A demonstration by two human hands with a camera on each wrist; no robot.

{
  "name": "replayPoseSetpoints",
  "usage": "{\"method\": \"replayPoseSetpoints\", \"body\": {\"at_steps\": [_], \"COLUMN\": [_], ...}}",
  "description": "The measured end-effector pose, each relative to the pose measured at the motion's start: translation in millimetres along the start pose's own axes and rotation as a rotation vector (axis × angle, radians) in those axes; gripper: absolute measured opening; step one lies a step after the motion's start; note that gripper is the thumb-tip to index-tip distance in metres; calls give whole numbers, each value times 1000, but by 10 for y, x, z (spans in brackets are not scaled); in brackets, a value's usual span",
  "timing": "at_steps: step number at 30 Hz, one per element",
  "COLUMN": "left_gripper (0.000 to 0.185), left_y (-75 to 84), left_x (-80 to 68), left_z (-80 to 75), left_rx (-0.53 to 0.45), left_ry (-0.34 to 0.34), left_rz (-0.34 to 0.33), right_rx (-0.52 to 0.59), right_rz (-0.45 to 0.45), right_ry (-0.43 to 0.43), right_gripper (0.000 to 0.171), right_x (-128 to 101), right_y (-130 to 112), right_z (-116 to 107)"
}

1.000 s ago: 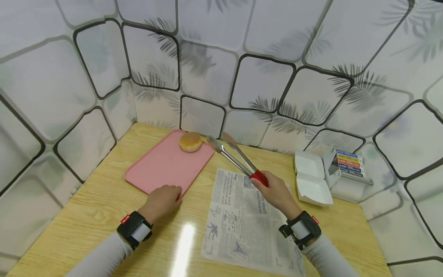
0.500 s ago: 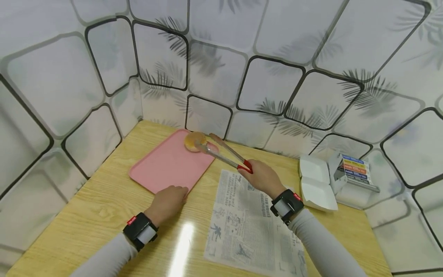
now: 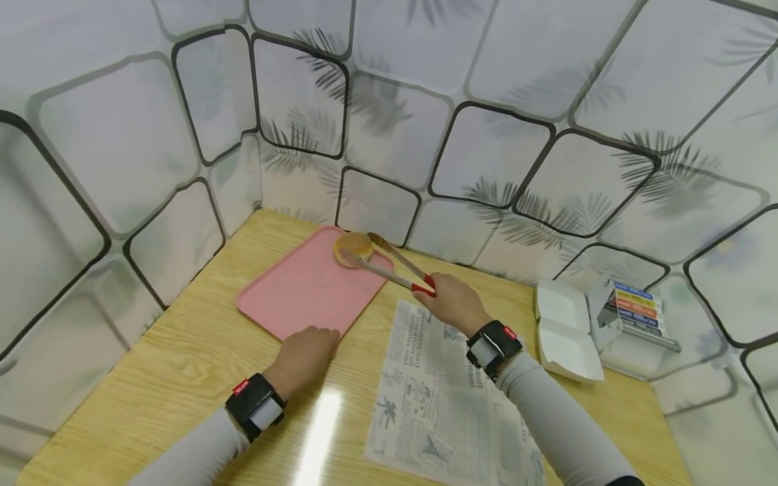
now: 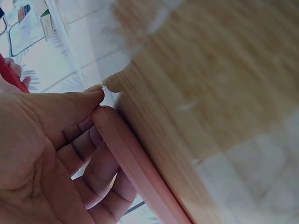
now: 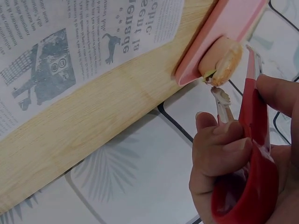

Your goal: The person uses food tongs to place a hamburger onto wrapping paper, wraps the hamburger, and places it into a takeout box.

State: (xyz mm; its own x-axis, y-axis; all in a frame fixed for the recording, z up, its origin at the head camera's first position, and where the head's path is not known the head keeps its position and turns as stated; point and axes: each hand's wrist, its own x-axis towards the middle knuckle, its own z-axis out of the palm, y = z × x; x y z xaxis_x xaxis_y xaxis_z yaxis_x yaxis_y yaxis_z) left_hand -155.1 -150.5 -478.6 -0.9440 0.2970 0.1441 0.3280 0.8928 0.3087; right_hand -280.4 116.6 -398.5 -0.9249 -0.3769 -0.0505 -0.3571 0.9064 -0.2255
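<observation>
A pink tray [image 3: 316, 283] lies on the wooden table, with a burger in a bun [image 3: 352, 248] at its far right corner. My left hand [image 3: 306, 356] holds the tray's near edge. In the left wrist view its thumb and curled fingers meet the pink rim [image 4: 140, 165]. My right hand [image 3: 452, 302] grips red-handled metal tongs [image 3: 389, 274]. Their spread arms straddle the burger, one tip over its near side and the other by its far right side. In the right wrist view, the burger [image 5: 222, 63] sits between the tong tips; whether they press it I cannot tell.
Newsprint-patterned paper [image 3: 437, 412] lies on the table under my right forearm. At the right stand an open white takeaway box [image 3: 568, 337] and a white dispenser [image 3: 632, 331] with coloured labels. A patterned curtain [image 3: 389, 135] closes off the back and sides.
My right hand has moved left and forward, bringing the open tongs from beside the tray to around the burger. My left hand stays at the tray edge; the head view has shifted slightly.
</observation>
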Motion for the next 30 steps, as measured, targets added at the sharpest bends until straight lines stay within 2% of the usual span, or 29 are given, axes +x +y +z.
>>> {"method": "replayPoseSetpoints", "body": {"at_steps": [6, 16, 22, 30], "left_gripper": [22, 16, 17, 22], "left_y": [1, 3, 17, 24], "left_x": [-3, 18, 10, 4], "left_z": [4, 19, 8, -20], "left_rx": [5, 29, 21, 19], "left_ry": [10, -37, -30, -18], "left_rz": [-8, -7, 10, 17], "right_rx": [-17, -106, -139, -153], "right_rz": [0, -6, -11, -27], "right_ry": [-16, -82, -91, -56], "right_gripper": [50, 59, 55, 47], "right_x": [62, 191, 237, 281], "right_y": [-30, -126, -170, -191], "right_z": [4, -24, 1, 45]}}
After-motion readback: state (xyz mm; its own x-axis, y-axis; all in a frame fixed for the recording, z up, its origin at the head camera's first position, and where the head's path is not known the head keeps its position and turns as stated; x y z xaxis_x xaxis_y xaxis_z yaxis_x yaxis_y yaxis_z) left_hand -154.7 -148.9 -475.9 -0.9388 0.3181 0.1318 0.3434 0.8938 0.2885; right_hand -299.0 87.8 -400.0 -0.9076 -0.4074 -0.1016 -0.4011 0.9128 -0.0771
